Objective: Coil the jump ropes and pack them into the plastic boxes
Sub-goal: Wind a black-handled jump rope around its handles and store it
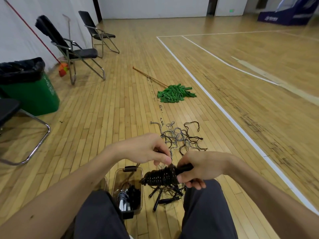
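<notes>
My right hand (198, 167) grips the black handles of a dark jump rope, whose cord is wound into a tight coil (160, 177) around them. My left hand (148, 149) pinches the loose cord just above the coil. A clear plastic box (138, 171) stands on the floor between my knees, holding a grey-and-white rope bundle and a black one. Loose ropes (183, 137) lie tangled on the floor beyond my hands. More black handles and cord (164, 197) lie under the coil.
A green mop (174, 93) lies on the wooden floor ahead. A green bin (32, 94) with a black liner stands at the left, with folding chairs (72, 49) and a broom behind it. Another chair's frame (34, 135) is at my near left. My knees fill the bottom.
</notes>
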`<state>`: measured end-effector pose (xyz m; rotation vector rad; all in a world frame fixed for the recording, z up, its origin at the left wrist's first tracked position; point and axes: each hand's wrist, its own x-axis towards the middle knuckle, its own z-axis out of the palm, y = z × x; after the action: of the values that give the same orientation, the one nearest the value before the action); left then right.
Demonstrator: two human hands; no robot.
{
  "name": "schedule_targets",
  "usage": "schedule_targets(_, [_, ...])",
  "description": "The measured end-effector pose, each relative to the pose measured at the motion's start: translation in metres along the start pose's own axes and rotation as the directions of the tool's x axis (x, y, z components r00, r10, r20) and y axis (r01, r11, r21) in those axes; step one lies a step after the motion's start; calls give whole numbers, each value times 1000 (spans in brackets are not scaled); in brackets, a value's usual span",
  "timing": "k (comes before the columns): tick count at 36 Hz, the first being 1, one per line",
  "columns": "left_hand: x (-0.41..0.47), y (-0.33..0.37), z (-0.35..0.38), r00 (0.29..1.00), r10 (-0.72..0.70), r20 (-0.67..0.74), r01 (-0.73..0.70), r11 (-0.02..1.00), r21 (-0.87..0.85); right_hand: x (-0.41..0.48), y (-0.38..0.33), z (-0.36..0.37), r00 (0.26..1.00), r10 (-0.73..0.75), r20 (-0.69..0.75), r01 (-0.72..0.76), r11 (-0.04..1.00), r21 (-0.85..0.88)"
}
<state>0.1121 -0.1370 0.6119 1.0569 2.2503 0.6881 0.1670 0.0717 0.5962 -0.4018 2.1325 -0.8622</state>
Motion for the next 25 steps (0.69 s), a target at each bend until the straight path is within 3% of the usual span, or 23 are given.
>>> schedule_targets(8, [-3,-12,1,999,45,-21,-49,950,-309,-6,-15,5,980,-176,92,164,978,127])
schedule_targets(16, [-12,-26,6,995,-27,-93,-24,861,-507,-4,-14,8,921,-384,-58,367,813,452])
schedule_targets(20, [-12,-28,18,968,-197,-157,89,850,-519,4,-11,7,909,-386,-157,391,655,647])
schedule_targets(23, [-6,-19,25,959,-224,-174,66,771,-633,9,-6,5,917,-312,-249,387,543,745])
schedule_targets(25, [-6,-20,26,966,-189,-178,28,757,-653,11,-3,5,922,-242,-301,386,522,761])
